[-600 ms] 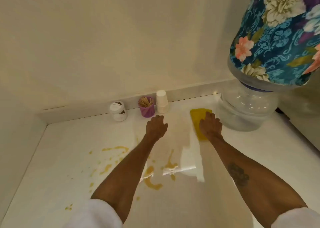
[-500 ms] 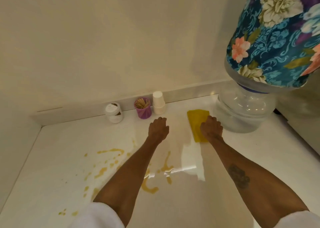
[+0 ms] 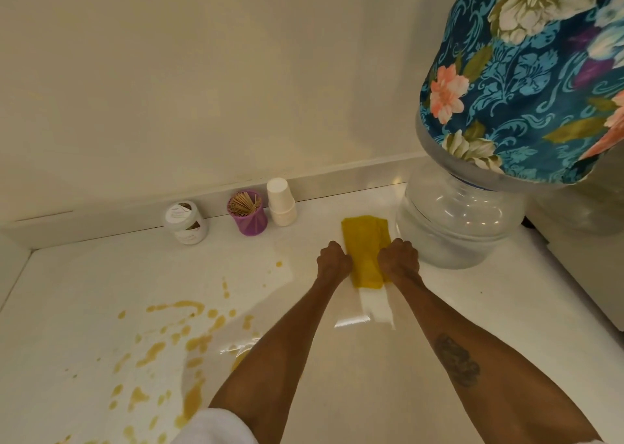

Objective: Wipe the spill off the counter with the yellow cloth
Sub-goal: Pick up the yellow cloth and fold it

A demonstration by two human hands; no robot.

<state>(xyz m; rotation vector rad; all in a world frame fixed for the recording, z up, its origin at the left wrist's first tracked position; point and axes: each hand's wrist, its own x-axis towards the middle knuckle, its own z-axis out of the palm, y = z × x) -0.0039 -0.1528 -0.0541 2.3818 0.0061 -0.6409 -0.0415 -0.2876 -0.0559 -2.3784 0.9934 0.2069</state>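
Note:
The yellow cloth [image 3: 365,251] lies folded in a long strip on the white counter [image 3: 439,308], just left of the water jug. My left hand [image 3: 333,263] grips its left edge with curled fingers. On its right edge my right hand [image 3: 398,261] is closed the same way. The spill [image 3: 175,339] is yellow-brown streaks and drops spread over the counter's left and near-left part, beside and under my left forearm. A wet smear runs toward me from the cloth's near end.
A clear water jug [image 3: 462,217] with a floral cover [image 3: 526,79] stands right of the cloth. Against the back wall stand a white jar [image 3: 185,222], a purple holder of toothpicks [image 3: 248,214] and stacked white cups [image 3: 281,202]. Walls close the counter at the back and left.
My left hand has moved right onto the cloth's left edge and closed. My right hand has curled from flat on the cloth to a grip. The view has shifted, showing more spill at lower left.

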